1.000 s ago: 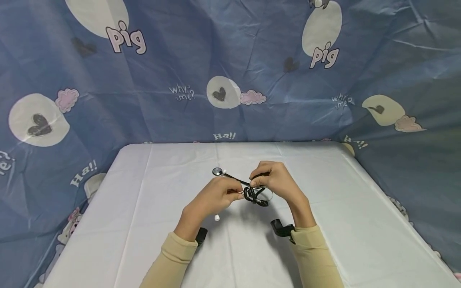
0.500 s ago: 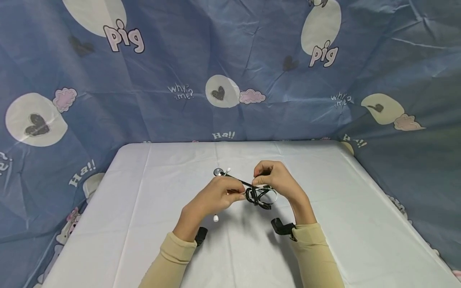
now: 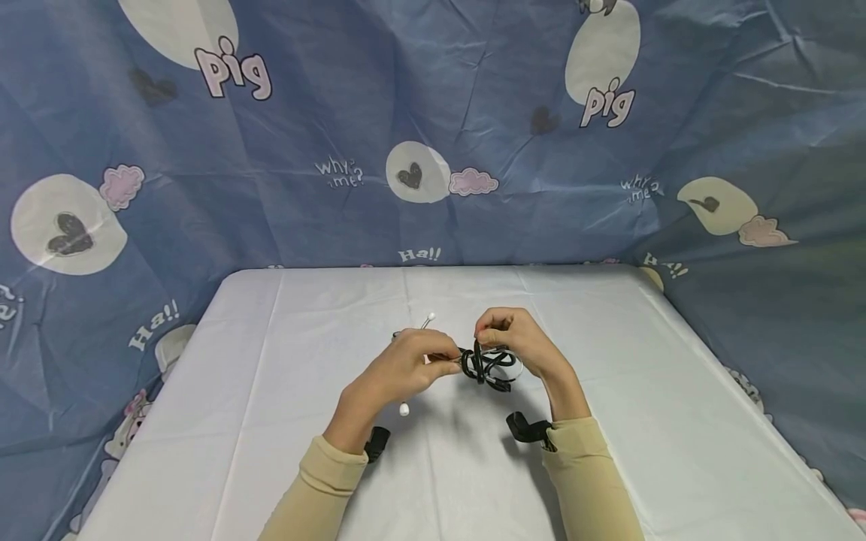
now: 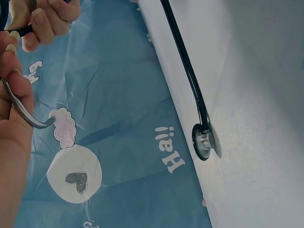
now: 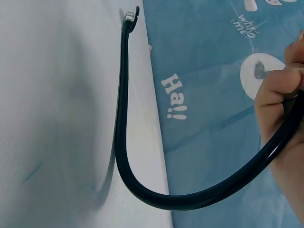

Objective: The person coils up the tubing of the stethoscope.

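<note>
A stethoscope with black tubing (image 3: 483,368), bunched in loops, is held above the white table between both hands. My left hand (image 3: 406,368) grips the metal ear tubes (image 4: 28,114) in the head and left wrist views; white ear tips (image 3: 404,409) stick out on either side of it. My right hand (image 3: 517,338) pinches part of the tubing at the top of the bunch. A length of tubing (image 5: 121,109) hangs down in the right wrist view, ending at the chest piece (image 4: 203,142) by the table surface. In the head view, the left hand hides most of the chest piece.
The table (image 3: 325,451) has a white cover. Behind and beside it hangs a blue printed cloth (image 3: 433,98). Black wrist-worn devices (image 3: 528,428) sit below the hands at the sleeve cuffs.
The chest piece has slipped from beyond the left hand to mostly behind it. My right hand has shifted slightly and now draws a piece of tubing up from the bunch; the left hand stays nearly still.
</note>
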`<move>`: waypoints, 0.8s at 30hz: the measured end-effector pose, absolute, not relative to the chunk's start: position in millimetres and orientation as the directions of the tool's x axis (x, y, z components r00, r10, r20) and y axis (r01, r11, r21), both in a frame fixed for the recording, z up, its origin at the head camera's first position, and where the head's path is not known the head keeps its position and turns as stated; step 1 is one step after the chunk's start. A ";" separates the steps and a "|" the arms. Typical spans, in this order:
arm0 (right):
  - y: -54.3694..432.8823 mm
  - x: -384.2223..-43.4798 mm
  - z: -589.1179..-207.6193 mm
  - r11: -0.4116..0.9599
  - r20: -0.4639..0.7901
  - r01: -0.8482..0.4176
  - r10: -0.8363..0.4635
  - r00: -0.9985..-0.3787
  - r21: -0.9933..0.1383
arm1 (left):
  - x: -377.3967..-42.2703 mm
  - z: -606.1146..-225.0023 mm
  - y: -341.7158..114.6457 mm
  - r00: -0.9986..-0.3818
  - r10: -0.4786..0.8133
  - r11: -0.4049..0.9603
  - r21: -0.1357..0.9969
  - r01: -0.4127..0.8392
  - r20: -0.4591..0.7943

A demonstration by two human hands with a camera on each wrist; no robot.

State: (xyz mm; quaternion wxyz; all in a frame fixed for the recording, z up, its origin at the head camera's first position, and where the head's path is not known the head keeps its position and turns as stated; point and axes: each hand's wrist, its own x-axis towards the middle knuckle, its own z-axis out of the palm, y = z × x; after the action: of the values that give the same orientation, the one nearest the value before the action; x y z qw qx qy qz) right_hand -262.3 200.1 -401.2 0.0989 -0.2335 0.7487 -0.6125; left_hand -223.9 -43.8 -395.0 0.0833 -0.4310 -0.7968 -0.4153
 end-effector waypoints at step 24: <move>191.1 -262.1 -399.6 0.120 0.167 -0.241 -0.437 -0.884 -0.963 | -224.1 -390.4 -49.7 -0.764 0.319 0.388 0.658 0.645 0.561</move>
State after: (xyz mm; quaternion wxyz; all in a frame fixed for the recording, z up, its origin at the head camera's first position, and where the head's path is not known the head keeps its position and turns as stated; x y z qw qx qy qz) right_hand -262.1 191.1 -399.6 0.0786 -0.2277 0.7442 -0.6230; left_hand -224.1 -49.7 -390.4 0.1745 -0.2958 -0.8146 -0.4674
